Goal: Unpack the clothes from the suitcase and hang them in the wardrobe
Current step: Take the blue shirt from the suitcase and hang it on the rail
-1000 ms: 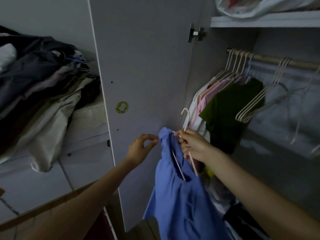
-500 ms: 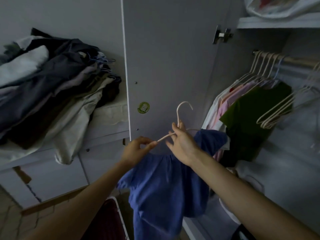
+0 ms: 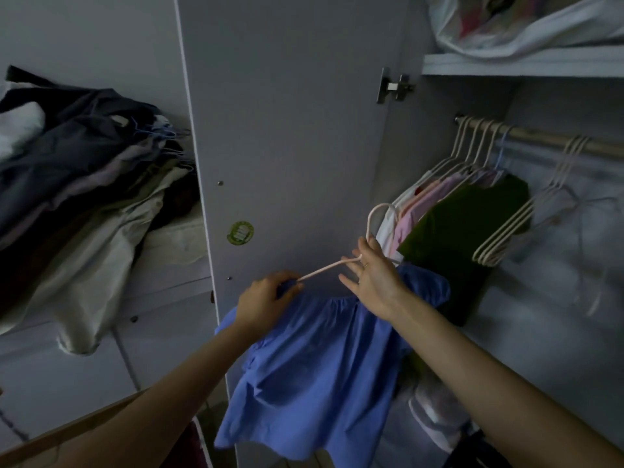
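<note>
The blue top point(image 3: 314, 363) is soft, gathered at the neckline with short puffed sleeves, and it hangs in loose folds below my hands, in front of the open wardrobe door point(image 3: 287, 130). It sits on a pale pink hanger point(image 3: 341, 263) whose hook curves up above my right hand point(image 3: 374, 280). My right hand holds the hanger at its neck, thumb and fingers closed around the wire, the other fingers spread. My left hand point(image 3: 266, 300) pinches the top's shoulder at the hanger's left end.

Inside the wardrobe, the rail point(image 3: 540, 138) carries white, pink and dark green clothes point(image 3: 462, 224) bunched at its left end, then a cluster of bare hangers point(image 3: 516, 228) further right; some rail shows between the two groups. A shelf point(image 3: 520, 64) above holds a white bag point(image 3: 526, 25). Left of the door, a heap of dark and cream clothes point(image 3: 77, 197) lies piled.

Half a second ago the top looked much the same; a second ago it hung bunched from my right hand alone, with the left hand apart from it. Now it is spread across the hanger.
</note>
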